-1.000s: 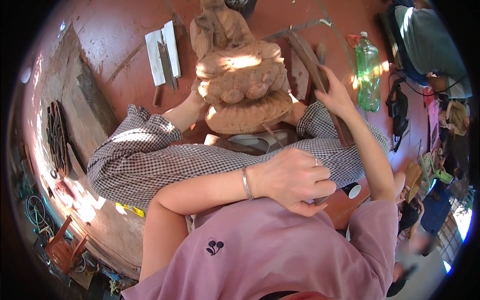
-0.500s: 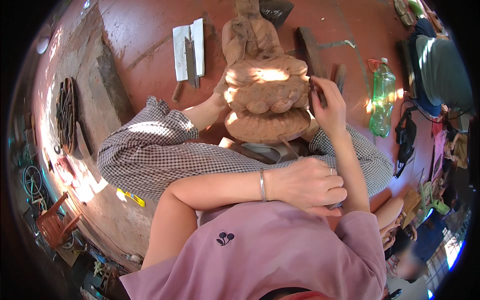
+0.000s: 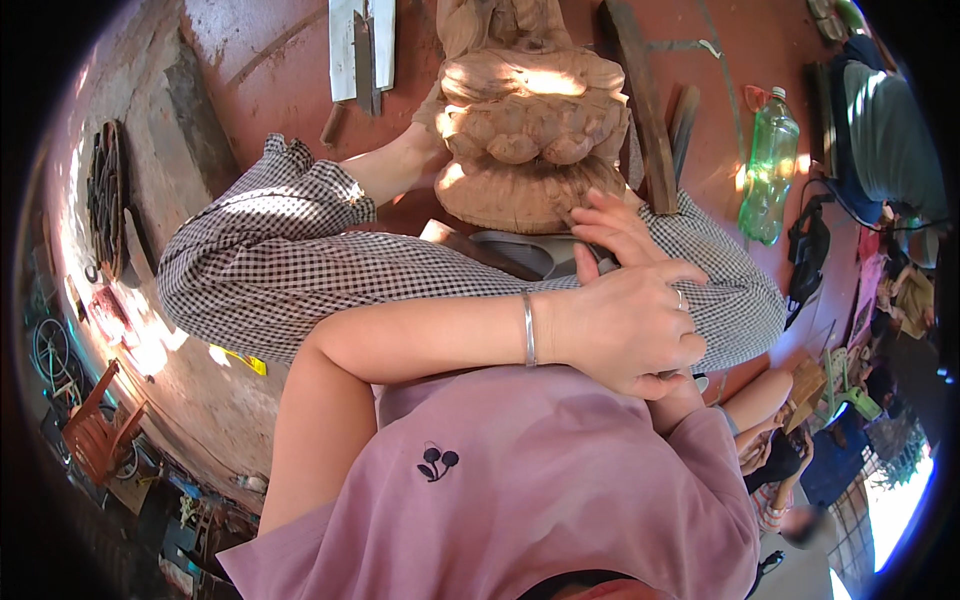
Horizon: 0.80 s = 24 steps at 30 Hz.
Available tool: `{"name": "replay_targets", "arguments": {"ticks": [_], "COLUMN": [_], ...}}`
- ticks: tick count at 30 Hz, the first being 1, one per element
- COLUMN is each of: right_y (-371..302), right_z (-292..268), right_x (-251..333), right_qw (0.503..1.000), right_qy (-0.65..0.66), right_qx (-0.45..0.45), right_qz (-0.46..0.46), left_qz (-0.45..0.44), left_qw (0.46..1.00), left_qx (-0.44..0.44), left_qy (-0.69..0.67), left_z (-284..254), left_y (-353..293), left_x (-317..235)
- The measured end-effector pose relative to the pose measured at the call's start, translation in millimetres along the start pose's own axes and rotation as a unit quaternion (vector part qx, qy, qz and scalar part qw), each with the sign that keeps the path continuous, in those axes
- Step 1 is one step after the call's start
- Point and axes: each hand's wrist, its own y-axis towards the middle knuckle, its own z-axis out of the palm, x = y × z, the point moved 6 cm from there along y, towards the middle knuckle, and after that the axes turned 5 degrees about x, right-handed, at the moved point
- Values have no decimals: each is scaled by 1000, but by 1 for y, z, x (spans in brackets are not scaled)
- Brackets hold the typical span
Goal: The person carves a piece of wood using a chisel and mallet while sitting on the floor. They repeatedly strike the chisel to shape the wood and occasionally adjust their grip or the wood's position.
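Note:
In front of me a carved wooden statue point(image 3: 530, 130) stands on a rounded base with petal shapes; its top is cut off by the frame. My left hand point(image 3: 630, 325), with a bracelet at the wrist and a ring, crosses over my right forearm, its fingers curled. What it grips is mostly hidden; a small silvery end point(image 3: 701, 382) shows beside its fingertips. My right hand point(image 3: 612, 232) is by the lower right edge of the base, fingers stretched apart, no object visible in it. My checked-trousered legs lie folded around the statue's base.
Right of the statue lie a long dark wooden bar point(image 3: 645, 120) and a shorter piece point(image 3: 683, 130). Farther right is a green plastic bottle point(image 3: 768, 170). White sheets with a flat blade point(image 3: 363, 55) lie at far left. Other people point(image 3: 780, 450) sit at lower right.
My right hand has left the statue's side and come down toward me, under my left hand. The view has shifted, so the statue sits higher in the picture. My left hand stays curled.

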Motion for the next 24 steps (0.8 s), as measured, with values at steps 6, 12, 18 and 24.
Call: {"name": "replay_targets", "arguments": {"ticks": [6,12,18,24], "right_y": [-4,-8,-13,-15], "right_z": [6,4,5,4], "right_x": [-3,-6,-5,-22], "right_qw": [997,985,915,919], "right_qy": [74,142,352,351], "right_qx": [30,76,108,132], "right_qz": [13,65,162,120], "left_qz": [-9,-24,-43,-48], "left_qw": [998,996,995,996], "left_qx": [-38,-48,-20,-42], "left_qy": [-45,-75,-85,-64], "left_z": [-6,-20,-26,-26], "left_y": [1,13,15,16], "left_x": [-1,5,6,8]}}
